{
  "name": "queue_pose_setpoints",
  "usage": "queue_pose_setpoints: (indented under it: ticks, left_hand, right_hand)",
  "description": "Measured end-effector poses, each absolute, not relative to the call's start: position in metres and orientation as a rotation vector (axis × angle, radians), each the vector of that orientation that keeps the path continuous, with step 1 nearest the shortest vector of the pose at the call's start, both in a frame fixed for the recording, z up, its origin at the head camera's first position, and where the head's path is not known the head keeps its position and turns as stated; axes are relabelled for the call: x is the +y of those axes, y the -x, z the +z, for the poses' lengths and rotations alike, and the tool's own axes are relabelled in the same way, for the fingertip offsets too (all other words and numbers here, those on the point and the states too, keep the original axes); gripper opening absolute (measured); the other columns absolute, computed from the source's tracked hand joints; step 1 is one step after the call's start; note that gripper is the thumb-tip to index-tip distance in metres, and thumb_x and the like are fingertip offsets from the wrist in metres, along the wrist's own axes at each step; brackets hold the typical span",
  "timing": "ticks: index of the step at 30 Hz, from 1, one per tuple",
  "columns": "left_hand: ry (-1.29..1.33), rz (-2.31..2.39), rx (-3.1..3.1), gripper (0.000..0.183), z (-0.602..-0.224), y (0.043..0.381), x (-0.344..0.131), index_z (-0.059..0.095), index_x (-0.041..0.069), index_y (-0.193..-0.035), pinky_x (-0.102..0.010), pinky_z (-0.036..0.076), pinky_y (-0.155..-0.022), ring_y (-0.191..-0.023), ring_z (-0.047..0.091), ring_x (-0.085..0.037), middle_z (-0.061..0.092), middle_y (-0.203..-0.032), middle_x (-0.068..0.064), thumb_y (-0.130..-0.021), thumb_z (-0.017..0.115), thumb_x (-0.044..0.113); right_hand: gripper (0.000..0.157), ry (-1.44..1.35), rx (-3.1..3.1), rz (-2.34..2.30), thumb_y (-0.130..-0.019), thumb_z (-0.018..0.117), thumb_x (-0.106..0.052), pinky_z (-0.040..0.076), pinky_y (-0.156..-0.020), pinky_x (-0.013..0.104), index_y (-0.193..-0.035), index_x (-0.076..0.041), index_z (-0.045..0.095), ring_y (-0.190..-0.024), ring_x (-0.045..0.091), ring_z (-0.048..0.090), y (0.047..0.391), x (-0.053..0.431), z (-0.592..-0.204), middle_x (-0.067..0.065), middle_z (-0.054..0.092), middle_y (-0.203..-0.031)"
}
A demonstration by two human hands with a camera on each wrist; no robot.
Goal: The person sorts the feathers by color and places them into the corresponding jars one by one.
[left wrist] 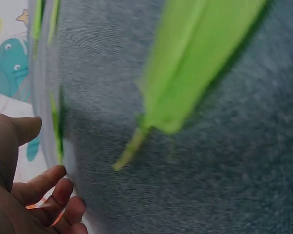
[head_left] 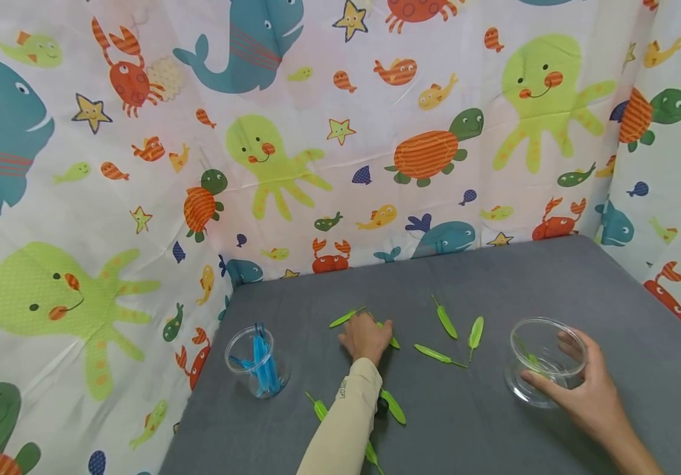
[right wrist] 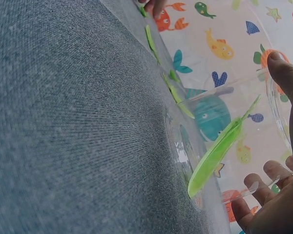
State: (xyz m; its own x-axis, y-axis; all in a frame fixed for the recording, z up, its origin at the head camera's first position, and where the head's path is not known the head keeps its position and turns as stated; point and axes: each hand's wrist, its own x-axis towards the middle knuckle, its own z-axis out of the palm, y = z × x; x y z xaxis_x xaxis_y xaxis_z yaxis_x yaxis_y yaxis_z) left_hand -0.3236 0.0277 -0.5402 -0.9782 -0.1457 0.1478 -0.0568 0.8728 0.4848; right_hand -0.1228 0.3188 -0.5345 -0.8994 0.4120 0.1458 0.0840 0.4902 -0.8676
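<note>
My left hand (head_left: 366, 336) reaches down to the grey table among green feathers. In the left wrist view its thumb and fingers stand apart, with one feather (left wrist: 56, 129) just past the fingertips and nothing visibly pinched. Another feather (head_left: 347, 317) lies to the left of this hand, and one (head_left: 395, 340) shows at its right side. My right hand (head_left: 589, 389) grips a clear jar (head_left: 548, 324) at the right, thumb in front and fingers round the far side. Inside the jar leans a single green feather (right wrist: 217, 153).
A second clear jar (head_left: 245, 377) with several blue feathers (head_left: 264, 363) stands at the left. Loose green feathers (head_left: 445, 320) are scattered mid-table, some beside and under the left forearm. A sea-animal printed curtain (head_left: 340, 191) borders the table (head_left: 471, 435) at back and sides.
</note>
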Motion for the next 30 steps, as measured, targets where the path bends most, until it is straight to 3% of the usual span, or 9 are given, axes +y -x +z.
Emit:
queue_pose_setpoints:
  ticks: [3, 6, 8, 13, 16, 21, 25, 27, 30]
  left_hand:
    - [-0.142, -0.648, -2.892, 0.039, -0.542, 0.323, 0.028, 0.064, 0.014, -0.069, -0.054, 0.044, -0.081, -0.091, 0.062, -0.031, 0.068, -0.090, -0.008, -0.079, 0.083, 0.047]
    - [-0.099, -0.641, -2.898, 0.037, -0.544, 0.322, 0.029, 0.069, 0.015, -0.074, -0.053, 0.042, -0.082, -0.092, 0.060, -0.030, 0.068, -0.092, -0.006, -0.075, 0.088, 0.047]
    - [-0.070, -0.679, -2.887, 0.034, -0.545, 0.322, 0.030, 0.074, 0.015, -0.082, -0.056, 0.041, -0.085, -0.095, 0.059, -0.031, 0.070, -0.096, -0.007, -0.074, 0.090, 0.044]
    - [-0.057, -0.758, -2.869, 0.032, -0.548, 0.321, 0.031, 0.079, 0.016, -0.092, -0.063, 0.039, -0.094, -0.100, 0.059, -0.032, 0.072, -0.102, -0.005, -0.073, 0.092, 0.038]
    - [-0.067, -0.782, -2.877, 0.025, -0.548, 0.322, 0.031, 0.079, 0.017, -0.082, -0.065, 0.039, -0.096, -0.098, 0.059, -0.031, 0.073, -0.097, -0.003, -0.073, 0.093, 0.035]
    - [-0.070, -0.794, -2.956, 0.027, -0.543, 0.322, 0.033, 0.071, 0.020, -0.061, -0.065, 0.039, -0.095, -0.101, 0.059, -0.033, 0.074, -0.089, -0.001, -0.076, 0.091, 0.032]
    - [-0.022, -0.771, -3.050, 0.030, -0.539, 0.322, 0.032, 0.070, 0.022, -0.057, -0.062, 0.038, -0.094, -0.106, 0.059, -0.035, 0.074, -0.089, -0.001, -0.079, 0.087, 0.030]
    - [0.022, -0.750, -3.083, 0.030, -0.537, 0.322, 0.031, 0.070, 0.023, -0.055, -0.062, 0.038, -0.093, -0.109, 0.060, -0.036, 0.074, -0.087, 0.000, -0.081, 0.085, 0.027]
    - [0.082, -0.728, -3.095, 0.032, -0.538, 0.322, 0.028, 0.066, 0.022, -0.054, -0.062, 0.038, -0.092, -0.095, 0.064, -0.031, 0.069, -0.073, 0.003, -0.083, 0.079, 0.021]
  right_hand:
    - [0.115, 0.417, -2.401, 1.375, -0.082, 0.087, -0.035, 0.031, -0.104, 0.074, -0.163, -0.017, 0.008, -0.149, 0.016, 0.034, 0.123, 0.318, -0.535, 0.026, 0.033, -0.159]
    - [0.112, 0.412, -2.388, 1.337, -0.081, 0.088, -0.034, 0.034, -0.109, 0.054, -0.163, -0.025, 0.011, -0.131, -0.018, 0.032, 0.122, 0.318, -0.537, 0.022, 0.036, -0.158]
    - [0.111, 0.402, -2.373, 1.331, -0.081, 0.088, -0.032, 0.033, -0.108, 0.052, -0.162, -0.029, 0.013, -0.112, -0.030, 0.025, 0.121, 0.319, -0.538, 0.021, 0.037, -0.157]
    - [0.113, 0.399, -2.359, 1.370, -0.081, 0.088, -0.033, 0.029, -0.105, 0.072, -0.163, -0.026, 0.011, -0.110, -0.032, 0.022, 0.122, 0.319, -0.538, 0.025, 0.035, -0.158]
    - [0.115, 0.418, -2.373, 1.376, -0.080, 0.088, -0.034, 0.028, -0.105, 0.075, -0.163, -0.019, 0.010, -0.133, -0.020, 0.029, 0.123, 0.318, -0.537, 0.027, 0.035, -0.158]
    - [0.117, 0.443, -2.388, 1.374, -0.080, 0.088, -0.035, 0.027, -0.105, 0.078, -0.163, -0.015, 0.008, -0.151, 0.029, 0.029, 0.123, 0.316, -0.536, 0.027, 0.033, -0.159]
    - [0.117, 0.449, -2.386, 1.379, -0.080, 0.088, -0.035, 0.026, -0.105, 0.078, -0.163, -0.016, 0.008, -0.150, 0.034, 0.028, 0.123, 0.316, -0.535, 0.027, 0.033, -0.160]
    - [0.117, 0.450, -2.382, 1.380, -0.080, 0.088, -0.035, 0.026, -0.106, 0.078, -0.163, -0.016, 0.009, -0.152, 0.022, 0.029, 0.123, 0.316, -0.535, 0.027, 0.033, -0.159]
    - [0.117, 0.452, -2.388, 1.378, -0.080, 0.088, -0.036, 0.026, -0.106, 0.078, -0.163, -0.014, 0.008, -0.151, 0.028, 0.031, 0.123, 0.316, -0.535, 0.027, 0.033, -0.159]
